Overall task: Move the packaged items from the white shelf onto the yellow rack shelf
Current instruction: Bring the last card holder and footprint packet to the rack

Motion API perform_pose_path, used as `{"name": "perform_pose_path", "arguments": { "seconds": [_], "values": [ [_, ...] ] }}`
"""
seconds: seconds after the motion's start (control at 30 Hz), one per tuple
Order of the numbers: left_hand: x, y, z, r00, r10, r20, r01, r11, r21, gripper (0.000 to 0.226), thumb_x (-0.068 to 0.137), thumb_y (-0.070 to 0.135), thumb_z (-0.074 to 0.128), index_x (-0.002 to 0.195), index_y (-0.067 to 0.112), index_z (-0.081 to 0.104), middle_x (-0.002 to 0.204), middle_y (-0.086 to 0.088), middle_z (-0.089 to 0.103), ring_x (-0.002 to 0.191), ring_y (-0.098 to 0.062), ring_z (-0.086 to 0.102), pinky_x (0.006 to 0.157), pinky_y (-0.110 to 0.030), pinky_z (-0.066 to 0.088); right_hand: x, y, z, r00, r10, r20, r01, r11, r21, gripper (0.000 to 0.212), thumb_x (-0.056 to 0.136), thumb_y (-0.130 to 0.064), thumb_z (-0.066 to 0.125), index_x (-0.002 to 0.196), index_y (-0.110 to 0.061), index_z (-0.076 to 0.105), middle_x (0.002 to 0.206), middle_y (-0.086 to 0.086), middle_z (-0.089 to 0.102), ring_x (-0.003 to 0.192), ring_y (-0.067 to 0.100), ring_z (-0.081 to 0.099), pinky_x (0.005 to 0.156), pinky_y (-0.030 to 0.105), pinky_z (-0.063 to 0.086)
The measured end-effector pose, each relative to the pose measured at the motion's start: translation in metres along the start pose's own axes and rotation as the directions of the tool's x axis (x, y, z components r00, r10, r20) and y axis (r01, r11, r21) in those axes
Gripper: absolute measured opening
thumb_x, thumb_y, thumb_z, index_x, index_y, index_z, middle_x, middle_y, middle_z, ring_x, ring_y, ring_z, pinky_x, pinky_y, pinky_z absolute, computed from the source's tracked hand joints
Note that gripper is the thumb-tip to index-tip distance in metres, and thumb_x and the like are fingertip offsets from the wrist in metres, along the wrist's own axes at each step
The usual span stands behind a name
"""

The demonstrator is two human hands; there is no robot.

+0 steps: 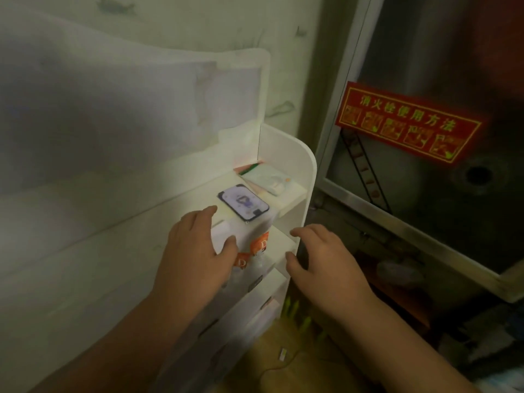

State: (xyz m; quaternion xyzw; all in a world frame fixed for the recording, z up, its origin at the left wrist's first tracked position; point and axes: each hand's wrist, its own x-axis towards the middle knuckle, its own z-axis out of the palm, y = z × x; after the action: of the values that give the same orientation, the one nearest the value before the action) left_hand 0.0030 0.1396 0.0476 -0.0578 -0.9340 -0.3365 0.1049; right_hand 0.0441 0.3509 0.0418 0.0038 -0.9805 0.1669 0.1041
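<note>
A white package with orange print is gripped by the left hand at the front edge of the white shelf, presumably for lifting out. The right hand is held open and empty just beside it, likely to assist. A phone lies on the package. The yellow rack is not in view.

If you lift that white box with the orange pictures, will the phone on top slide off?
Probably, if it tips. The phone lies flat and loose on the white box, and its glassy face looks slippery. The box looks stiff with straight edges, so it should keep its shape. Only the left hand touches it; the right hand is beside it, so lifting level seems wise.
</note>
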Motion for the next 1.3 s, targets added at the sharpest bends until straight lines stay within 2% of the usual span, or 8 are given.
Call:
{"name": "perform_pose_path", "arguments": {
  "seconds": [0.23,0.47,0.63,0.8,0.97,1.13,1.2,1.3],
  "values": [
    [0.053,0.003,0.062,0.984,-0.175,-0.025,0.176,0.984,0.04,0.071,0.089,0.051,0.057,0.149,0.027,0.026,0.149,0.0,0.035,0.133,-0.021,0.037,0.108,-0.039,0.035,0.095,0.046,0.022,0.995,-0.081,0.06,0.078,0.996,0.05,0.046,0.092,-0.047,0.051,0.137,-0.035,0.046,0.137,-0.014,0.048,0.125,0.009,0.046,0.103,0.028,0.043],
    [0.11,0.027,0.122,0.938,-0.303,-0.168,0.324,0.939,0.113,0.086,0.082,0.062,0.058,0.15,0.023,0.021,0.148,-0.005,0.035,0.134,-0.024,0.034,0.11,-0.039,0.031,0.188,0.077,0.032,0.966,-0.246,0.082,0.24,0.968,0.074,0.046,0.093,-0.044,0.051,0.137,-0.03,0.047,0.135,-0.009,0.051,0.122,0.012,0.047,0.104,0.028,0.041],
    [0.149,0.024,0.172,0.893,-0.434,-0.117,0.449,0.87,0.205,0.101,0.069,0.081,0.04,0.149,0.025,0.017,0.151,-0.013,0.03,0.135,-0.032,0.035,0.108,-0.05,0.037,0.231,0.092,0.033,0.942,-0.327,0.078,0.321,0.943,0.089,0.046,0.093,-0.042,0.052,0.137,-0.028,0.048,0.135,-0.007,0.051,0.121,0.012,0.047,0.103,0.024,0.034],
    [0.18,0.026,0.206,0.851,-0.524,-0.027,0.49,0.776,0.397,0.096,0.078,0.076,0.039,0.152,0.025,0.006,0.16,-0.022,-0.002,0.145,-0.045,0.004,0.116,-0.055,0.008,0.249,0.108,0.036,0.924,-0.377,0.069,0.366,0.921,0.131,0.047,0.09,-0.04,0.057,0.135,-0.025,0.049,0.132,-0.005,0.052,0.12,0.013,0.047,0.099,0.023,0.034],
    [0.189,0.02,0.2,0.836,-0.542,-0.08,0.538,0.784,0.311,0.088,0.079,0.051,0.056,0.151,0.028,0.01,0.16,-0.018,-0.004,0.144,-0.04,0.015,0.115,-0.052,0.02,0.26,0.122,0.039,0.916,-0.397,0.054,0.384,0.909,0.163,0.046,0.091,-0.04,0.058,0.134,-0.025,0.05,0.128,-0.006,0.054,0.116,0.012,0.049,0.092,0.018,0.03],
    [0.195,0.011,0.173,0.74,-0.671,-0.038,0.662,0.718,0.214,0.111,0.06,0.051,0.074,0.15,0.031,0.011,0.144,-0.012,0.025,0.13,-0.035,0.034,0.104,-0.047,0.037,0.271,0.128,0.041,0.909,-0.407,0.085,0.381,0.897,0.226,0.048,0.093,-0.04,0.055,0.138,-0.025,0.047,0.133,-0.006,0.05,0.119,0.011,0.045,0.096,0.019,0.03],
    [0.194,0.008,0.169,0.741,-0.671,-0.013,0.665,0.731,0.153,0.112,0.058,0.049,0.076,0.149,0.032,0.012,0.13,-0.01,0.035,0.119,-0.032,0.044,0.097,-0.042,0.044,0.274,0.129,0.043,0.911,-0.403,0.089,0.374,0.898,0.231,0.05,0.093,-0.042,0.055,0.138,-0.024,0.045,0.134,-0.005,0.05,0.121,0.012,0.045,0.099,0.023,0.034],
    [0.191,0.005,0.165,0.758,-0.652,-0.006,0.645,0.748,0.155,0.117,0.06,0.052,0.08,0.15,0.033,0.008,0.13,-0.01,0.035,0.11,-0.03,0.055,0.089,-0.035,0.048,0.278,0.13,0.049,0.918,-0.385,0.099,0.359,0.909,0.21,0.055,0.091,-0.043,0.055,0.141,-0.023,0.041,0.136,-0.002,0.047,0.123,0.016,0.043,0.102,0.028,0.038]
  ]
}}
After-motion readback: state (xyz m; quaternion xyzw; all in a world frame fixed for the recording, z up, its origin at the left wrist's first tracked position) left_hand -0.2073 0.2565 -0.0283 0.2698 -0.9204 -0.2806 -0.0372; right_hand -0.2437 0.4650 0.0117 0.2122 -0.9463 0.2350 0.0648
